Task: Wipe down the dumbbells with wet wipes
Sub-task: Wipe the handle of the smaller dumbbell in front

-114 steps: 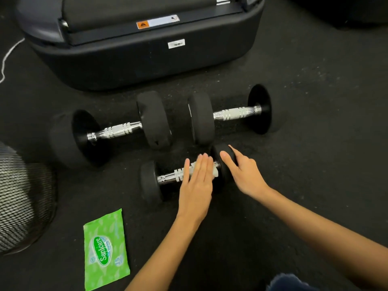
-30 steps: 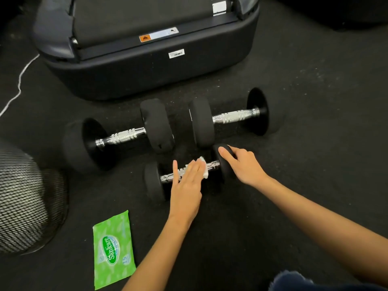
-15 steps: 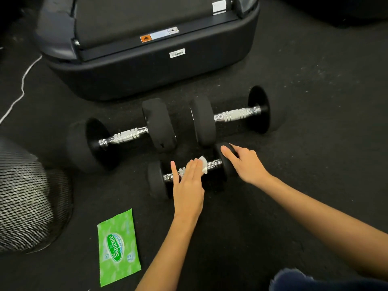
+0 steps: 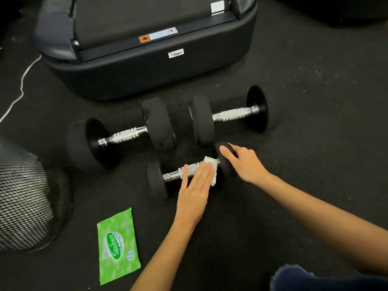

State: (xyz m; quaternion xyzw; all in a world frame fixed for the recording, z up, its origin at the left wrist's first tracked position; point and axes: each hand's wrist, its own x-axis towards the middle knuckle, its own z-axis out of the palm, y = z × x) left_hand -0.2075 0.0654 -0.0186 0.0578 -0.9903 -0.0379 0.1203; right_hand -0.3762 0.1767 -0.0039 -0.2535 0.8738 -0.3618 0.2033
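A small dumbbell [image 4: 156,181] with black ends and a chrome handle lies on the dark floor in front of me. My left hand [image 4: 195,192] lies flat on its handle and presses a white wet wipe [image 4: 212,169] against the right part of the bar. My right hand [image 4: 243,162] grips the small dumbbell's right end. Behind it lie two larger dumbbells: one at the left [image 4: 126,135] and one at the right [image 4: 231,114], both untouched. A green wet wipe pack [image 4: 117,246] lies flat on the floor at the near left.
The black rear end of a treadmill [image 4: 147,66] stands just behind the dumbbells. A wire mesh fan guard [image 4: 27,202] sits at the left edge. A white cord [image 4: 21,89] runs along the floor at the far left. Dark fabric [image 4: 315,278] shows at the bottom right.
My left hand with the wipe has slid along the handle, left and then back to the right toward the end plate. My right hand has kept its hold on the right end.
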